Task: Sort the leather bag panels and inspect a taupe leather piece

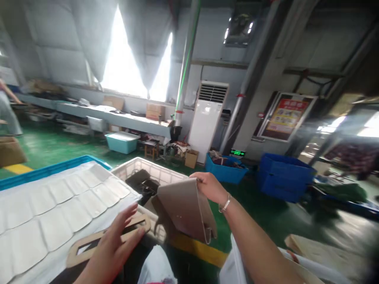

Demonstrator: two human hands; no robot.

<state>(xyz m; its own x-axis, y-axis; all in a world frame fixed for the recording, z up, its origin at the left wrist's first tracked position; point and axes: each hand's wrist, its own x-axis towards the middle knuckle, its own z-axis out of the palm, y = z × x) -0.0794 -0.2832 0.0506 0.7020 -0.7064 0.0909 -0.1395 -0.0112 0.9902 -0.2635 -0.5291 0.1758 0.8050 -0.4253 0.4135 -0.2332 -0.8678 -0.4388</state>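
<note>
My right hand [210,186] grips the top edge of a tan leather piece [185,209], which hangs curved over the corner of a white plastic crate [139,165]. A bracelet sits on that wrist. My left hand [114,242] lies with spread fingers on a cardboard frame template [89,244] with a long slot cut in it. The template rests at the near edge of rows of overlapping white leather pieces [59,201] laid on a surface with a blue rim [53,169]. Dark pieces lie inside the white crate.
Blue bins [226,167] [284,175] stand on the green floor at the right. A white standing air conditioner [209,118], a teal tub [121,141] and long benches line the far wall. A person stands at the far left [7,106]. Wooden boards [322,252] lie lower right.
</note>
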